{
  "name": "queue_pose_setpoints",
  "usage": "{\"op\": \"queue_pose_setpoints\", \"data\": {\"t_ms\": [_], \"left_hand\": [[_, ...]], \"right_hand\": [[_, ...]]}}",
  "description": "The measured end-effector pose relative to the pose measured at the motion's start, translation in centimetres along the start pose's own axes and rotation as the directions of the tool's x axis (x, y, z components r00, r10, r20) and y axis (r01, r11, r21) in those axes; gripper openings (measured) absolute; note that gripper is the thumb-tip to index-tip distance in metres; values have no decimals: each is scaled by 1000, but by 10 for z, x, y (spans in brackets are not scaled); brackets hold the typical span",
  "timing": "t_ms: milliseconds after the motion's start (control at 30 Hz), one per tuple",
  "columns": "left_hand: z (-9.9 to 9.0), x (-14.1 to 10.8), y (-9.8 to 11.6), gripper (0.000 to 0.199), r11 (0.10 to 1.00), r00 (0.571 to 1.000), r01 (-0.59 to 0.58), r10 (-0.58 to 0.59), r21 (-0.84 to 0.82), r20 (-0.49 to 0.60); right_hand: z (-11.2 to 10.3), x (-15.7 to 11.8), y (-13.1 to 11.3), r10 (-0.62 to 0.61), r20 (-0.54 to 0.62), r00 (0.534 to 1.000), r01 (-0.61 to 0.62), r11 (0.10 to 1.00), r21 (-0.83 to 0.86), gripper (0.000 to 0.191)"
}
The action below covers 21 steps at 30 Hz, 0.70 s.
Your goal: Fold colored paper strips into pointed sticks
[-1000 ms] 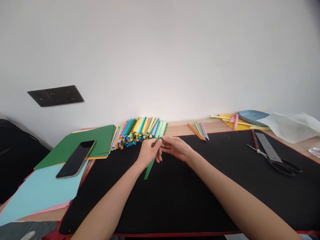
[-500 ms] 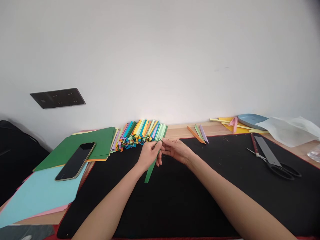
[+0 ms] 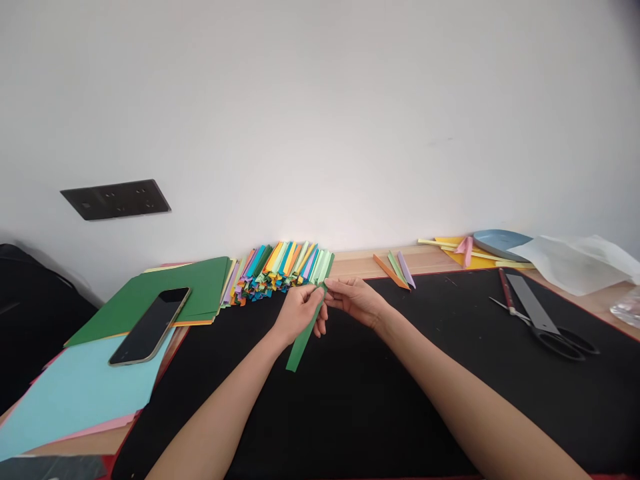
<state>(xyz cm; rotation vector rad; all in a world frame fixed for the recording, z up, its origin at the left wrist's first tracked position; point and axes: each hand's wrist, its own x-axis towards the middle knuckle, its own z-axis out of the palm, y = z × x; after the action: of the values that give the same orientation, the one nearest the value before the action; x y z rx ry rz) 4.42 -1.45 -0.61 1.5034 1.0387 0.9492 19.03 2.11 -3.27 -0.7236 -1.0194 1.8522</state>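
A green paper strip (image 3: 301, 347) hangs down from between my hands over the black mat (image 3: 320, 413). My left hand (image 3: 299, 310) pinches it between thumb and fingers near its upper part. At its top end, my right hand (image 3: 354, 299) grips the strip with thumb and forefinger, the two hands almost touching. Just behind my hands lies a thick pile of folded paper strips (image 3: 280, 263) in many colours, against the wall. An orange strip (image 3: 390, 271), a light green one (image 3: 397, 265) and a purple one (image 3: 407, 269) rest to the right of it.
On the left, a phone (image 3: 150, 327) lies across green paper (image 3: 200, 287) and light blue sheets (image 3: 90, 393). To the right are scissors (image 3: 560, 343), a metal ruler (image 3: 533, 305), a red-handled tool (image 3: 506, 288), a blue tray (image 3: 500, 241) and a plastic bag (image 3: 580, 263).
The lower end of the green strip has swung slightly left and shows wider. My hands stay nearly in place, and the view has shifted a little.
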Motion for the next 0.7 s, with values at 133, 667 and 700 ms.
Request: {"op": "queue_pose_setpoints", "data": {"t_ms": [133,667,700], "left_hand": [[0,0,0,33,1000,1000,1,-1,18,2],[0,-1,-2,32,999,999,32,-32,15,-18],[0,-1,-2,33,999,999,34,-34,16,-21]], "right_hand": [[-1,0,0,-14,5,1000,14,1000,-22,24],[8,-1,0,-184,-24,983,176,966,-191,34],[10,-1,1,-199,-31,979,189,960,-205,36]]}}
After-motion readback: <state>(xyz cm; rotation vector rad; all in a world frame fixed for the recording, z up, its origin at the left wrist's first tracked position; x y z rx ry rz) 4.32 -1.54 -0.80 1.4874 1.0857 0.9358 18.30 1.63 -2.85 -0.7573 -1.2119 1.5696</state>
